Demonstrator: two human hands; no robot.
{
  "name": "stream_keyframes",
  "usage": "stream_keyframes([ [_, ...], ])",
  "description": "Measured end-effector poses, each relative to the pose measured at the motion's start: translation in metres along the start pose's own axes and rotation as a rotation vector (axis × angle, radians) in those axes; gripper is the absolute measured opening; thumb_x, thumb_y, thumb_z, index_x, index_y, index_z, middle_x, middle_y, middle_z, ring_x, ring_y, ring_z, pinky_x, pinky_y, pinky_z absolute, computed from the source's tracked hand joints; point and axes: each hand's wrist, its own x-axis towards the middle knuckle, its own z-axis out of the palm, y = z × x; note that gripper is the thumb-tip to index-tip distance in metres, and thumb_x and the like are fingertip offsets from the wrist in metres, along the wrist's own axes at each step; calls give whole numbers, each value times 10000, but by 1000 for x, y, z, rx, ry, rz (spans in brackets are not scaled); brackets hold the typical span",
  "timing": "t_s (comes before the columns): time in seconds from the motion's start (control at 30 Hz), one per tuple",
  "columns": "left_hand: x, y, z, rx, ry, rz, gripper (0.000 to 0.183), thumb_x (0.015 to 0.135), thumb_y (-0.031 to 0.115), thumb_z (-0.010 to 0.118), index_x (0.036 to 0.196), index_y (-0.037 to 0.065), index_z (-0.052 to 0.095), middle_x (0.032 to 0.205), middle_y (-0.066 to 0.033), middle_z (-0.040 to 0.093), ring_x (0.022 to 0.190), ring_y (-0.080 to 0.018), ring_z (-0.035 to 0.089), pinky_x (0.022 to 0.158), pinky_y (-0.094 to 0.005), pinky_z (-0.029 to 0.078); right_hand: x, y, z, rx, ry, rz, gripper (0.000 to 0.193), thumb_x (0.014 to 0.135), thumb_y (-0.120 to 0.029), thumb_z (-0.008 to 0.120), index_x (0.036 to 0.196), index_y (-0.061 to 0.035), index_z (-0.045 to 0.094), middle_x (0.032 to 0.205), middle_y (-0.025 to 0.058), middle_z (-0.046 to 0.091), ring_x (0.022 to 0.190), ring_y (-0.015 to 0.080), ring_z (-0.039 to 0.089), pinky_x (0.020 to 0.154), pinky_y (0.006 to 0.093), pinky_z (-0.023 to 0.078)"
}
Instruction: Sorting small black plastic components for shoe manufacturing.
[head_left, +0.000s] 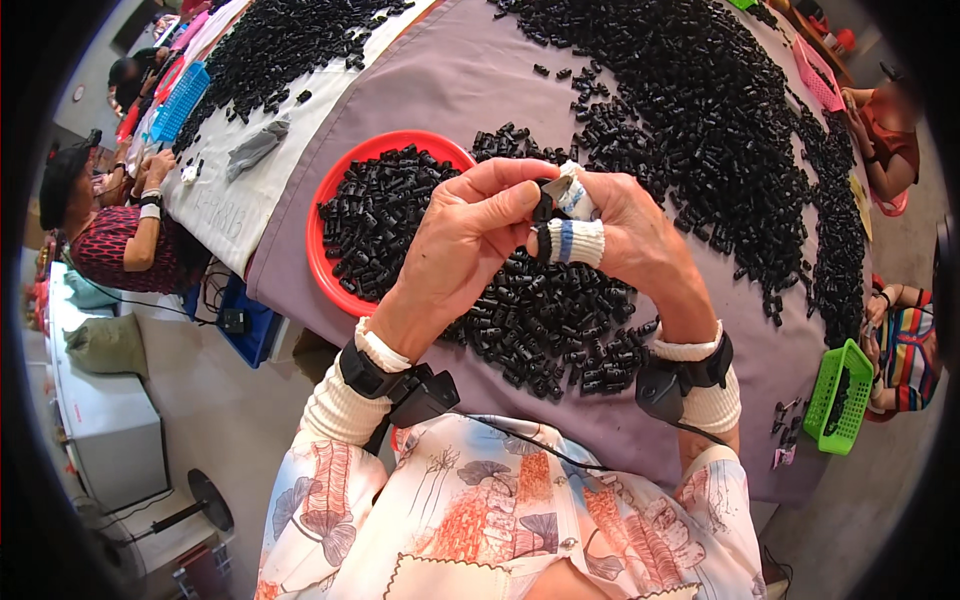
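Above the table's near side, my two hands meet at a small black plastic part (pixel 543 210). My left hand (pixel 462 228) is closed, pinching that part between thumb and fingertips. My right hand (pixel 645 228) is closed too, with white and blue cloth guards on its thumb and forefinger. A thin grey blade-like piece (pixel 556 186) shows at its fingertips; its full shape is hidden. Under my hands lies a loose heap of black parts (pixel 560 320). Left of it, a red round basin (pixel 318 250) is filled with similar parts.
A much larger pile of black parts (pixel 680 120) covers the far right of the purple-grey cloth (pixel 400 85). A green basket (pixel 840 400) stands at the right edge, a blue basket (pixel 180 103) at the far left. Other people (pixel 120 235) sit working along both sides.
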Motion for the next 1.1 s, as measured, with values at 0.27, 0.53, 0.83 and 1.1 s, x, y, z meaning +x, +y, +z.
stream_keyframes([
  [0.27, 1, -1, 1, 56, 12, 25, 185, 877, 63, 559, 1032, -30, 599, 886, -65, 637, 677, -71, 586, 594, -202, 510, -2, -2, 2, 6, 0, -35, 341, 717, -299, 706, 750, 9, 565, 597, 51, 487, 565, 128, 449, 541, 297, 386],
  [0.53, 1, 0, 1, -25, 14, 13, 196, 881, 66, 554, 1042, -37, 593, 888, -72, 636, 690, -91, 590, 606, -206, 511, 0, -3, 1, 32, 36, -41, 350, 707, -303, 713, 725, 5, 548, 594, 28, 479, 569, 113, 449, 534, 288, 383],
  [0.83, 2, -2, 1, -79, 2, -9, 202, 884, 72, 550, 1048, -38, 590, 896, -77, 634, 700, -97, 593, 606, -210, 513, 1, 2, 2, 35, 20, -37, 361, 707, -310, 710, 707, 4, 533, 603, 16, 469, 566, 108, 440, 529, 294, 375],
  [1.1, 2, -4, 0, -39, 54, 5, 201, 880, 67, 558, 1050, -32, 594, 898, -71, 633, 702, -86, 587, 615, -202, 508, 0, 5, 5, 42, 25, -63, 343, 728, -294, 699, 735, 15, 548, 608, 38, 489, 571, 135, 443, 548, 302, 389],
])
